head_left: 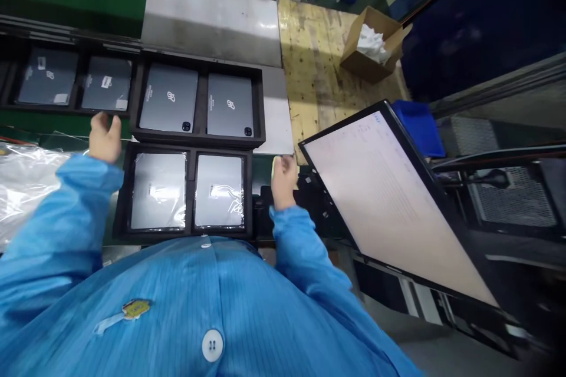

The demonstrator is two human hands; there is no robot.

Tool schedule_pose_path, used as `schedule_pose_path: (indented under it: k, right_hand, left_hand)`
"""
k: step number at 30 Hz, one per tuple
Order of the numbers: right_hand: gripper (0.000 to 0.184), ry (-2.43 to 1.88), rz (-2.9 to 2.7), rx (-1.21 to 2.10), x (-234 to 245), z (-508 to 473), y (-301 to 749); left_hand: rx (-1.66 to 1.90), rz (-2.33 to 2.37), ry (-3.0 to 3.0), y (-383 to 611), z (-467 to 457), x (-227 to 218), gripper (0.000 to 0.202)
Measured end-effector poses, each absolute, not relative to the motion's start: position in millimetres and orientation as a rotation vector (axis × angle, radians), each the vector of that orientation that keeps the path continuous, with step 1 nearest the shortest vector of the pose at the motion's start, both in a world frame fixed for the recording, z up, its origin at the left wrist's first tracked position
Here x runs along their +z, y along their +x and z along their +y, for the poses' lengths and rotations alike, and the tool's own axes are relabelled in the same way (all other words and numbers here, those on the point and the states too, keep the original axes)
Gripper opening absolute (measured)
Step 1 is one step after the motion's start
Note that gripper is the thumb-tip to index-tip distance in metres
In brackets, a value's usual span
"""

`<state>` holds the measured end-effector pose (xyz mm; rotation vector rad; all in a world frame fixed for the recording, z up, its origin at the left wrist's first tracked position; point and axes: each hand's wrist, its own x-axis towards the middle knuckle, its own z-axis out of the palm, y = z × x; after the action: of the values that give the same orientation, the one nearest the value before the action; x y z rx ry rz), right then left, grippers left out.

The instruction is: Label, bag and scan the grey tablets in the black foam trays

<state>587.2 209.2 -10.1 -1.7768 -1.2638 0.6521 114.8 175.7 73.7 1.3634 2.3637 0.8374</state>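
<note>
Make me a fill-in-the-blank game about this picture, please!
1. Both sleeves are ____.
2. The tray nearest the buttoned shirt holds ____ flat silvery devices.
3. The hand nearer the monitor is the ____ one.

Missing words: blue; two; right.

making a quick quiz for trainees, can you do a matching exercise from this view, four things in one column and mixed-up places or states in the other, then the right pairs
Things:
1. left hand
2. right hand
3. cardboard box
4. monitor

Places or states:
A. open, with crumpled white stuff inside
B. between the near tray and the monitor
C. pale screen in a black frame
D. by the near tray's far left corner

Pairs: 1-D, 2-B, 3-A, 4-C
</note>
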Motion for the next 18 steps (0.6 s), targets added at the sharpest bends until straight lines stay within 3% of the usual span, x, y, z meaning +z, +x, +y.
schedule_pose_path:
  k: [2, 5, 10, 15, 18]
  right_hand:
    - [0.053, -2.022, -1.24, 0.66, -17.7, 147.7, 606.3]
    - [0.037, -2.303, -1.307, 0.94, -31.2, 88.1, 612.4]
    - [0.023, -2.208, -1.077, 1.167, -34.0, 98.8, 582.5]
    - [0.021, -2.058, -1.084, 1.15, 22.6, 159.9, 564.4]
    - [0.027, -1.843, -1.583, 1.108, 75.1, 175.4, 521.4]
  left_hand:
    - [0.791, 2.417, 1.153, 111.1, 130.9, 62.6, 0.056]
    - [0.578, 2.373, 0.906, 117.8, 69.3, 38.6, 0.064]
    - [0.285, 2.263, 1.003, 144.0, 33.8, 13.9, 0.066]
    - [0.16, 2.244, 1.11, 150.5, 39.6, 14.2, 0.066]
    - [0.157, 2.213, 1.119, 150.1, 39.5, 13.0, 0.064]
